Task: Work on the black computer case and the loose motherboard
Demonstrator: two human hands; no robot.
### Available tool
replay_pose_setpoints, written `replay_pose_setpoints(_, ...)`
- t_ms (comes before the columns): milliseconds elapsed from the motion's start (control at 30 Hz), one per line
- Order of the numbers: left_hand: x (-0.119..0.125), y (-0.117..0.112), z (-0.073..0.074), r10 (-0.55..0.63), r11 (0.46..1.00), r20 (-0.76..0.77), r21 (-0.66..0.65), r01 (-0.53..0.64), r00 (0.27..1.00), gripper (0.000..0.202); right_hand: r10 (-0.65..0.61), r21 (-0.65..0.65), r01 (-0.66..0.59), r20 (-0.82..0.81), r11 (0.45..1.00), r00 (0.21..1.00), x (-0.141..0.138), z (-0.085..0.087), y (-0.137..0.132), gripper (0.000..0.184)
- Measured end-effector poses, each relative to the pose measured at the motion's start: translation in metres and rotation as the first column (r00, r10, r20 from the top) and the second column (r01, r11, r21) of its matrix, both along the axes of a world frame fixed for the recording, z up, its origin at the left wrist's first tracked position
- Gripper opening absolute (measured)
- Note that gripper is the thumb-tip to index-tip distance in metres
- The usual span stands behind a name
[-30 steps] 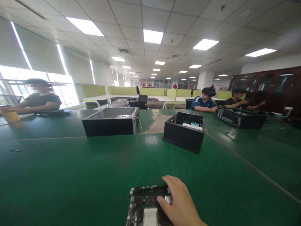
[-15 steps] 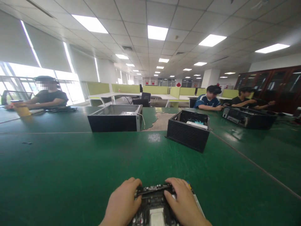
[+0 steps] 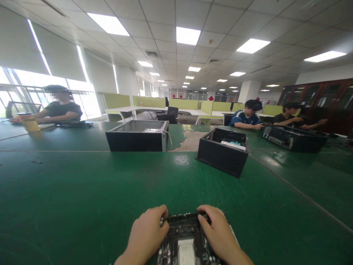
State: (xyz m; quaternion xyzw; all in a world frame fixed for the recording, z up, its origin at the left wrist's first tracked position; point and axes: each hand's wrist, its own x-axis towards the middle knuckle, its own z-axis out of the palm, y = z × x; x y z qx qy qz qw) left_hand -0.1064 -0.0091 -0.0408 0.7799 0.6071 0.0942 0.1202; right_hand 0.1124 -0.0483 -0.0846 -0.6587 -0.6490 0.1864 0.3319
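A dark motherboard [image 3: 172, 235] lies low in the view on the green table, its near part cut off by the frame's bottom edge. A pale, roughly square part [image 3: 186, 252] sits on the middle of it. My left hand [image 3: 149, 232] is closed around the board's far left corner, thumb on top and fingers over the edge. On the far right corner, my right hand [image 3: 217, 228] grips in the same way. Between the hands a long dark strip runs along the far edge; whether it is a memory stick or slots I cannot tell.
Open black computer cases stand farther back on the table [image 3: 110, 191]: one left of centre [image 3: 135, 142], one right of centre [image 3: 220, 156], another far right [image 3: 295, 140]. A person [image 3: 62, 108] sits at the left; two others [image 3: 245, 117] sit at the right.
The dark strip slanted between my hands before; now it lies straight along the board's far edge. Both hands remain at the far corners, and the view has shifted slightly.
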Motion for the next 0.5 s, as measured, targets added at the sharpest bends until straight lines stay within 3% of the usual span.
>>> replay_pose_setpoints(233,-0.0011,0.0006,-0.0030,-0.024,1.000,0.069,0.005,0.023,0.997,0.017,0.009,0.018,-0.009,-0.023,1.000,1.000,0.0002,0.0033,0.0008,0.021)
replay_pose_setpoints(500,-0.0001,0.0000,-0.0012,-0.009,1.000,0.047,-0.019,0.010,0.999,0.019,0.008,0.012,-0.008,-0.004,1.000,1.000,0.0021,-0.0027,0.0017,0.026)
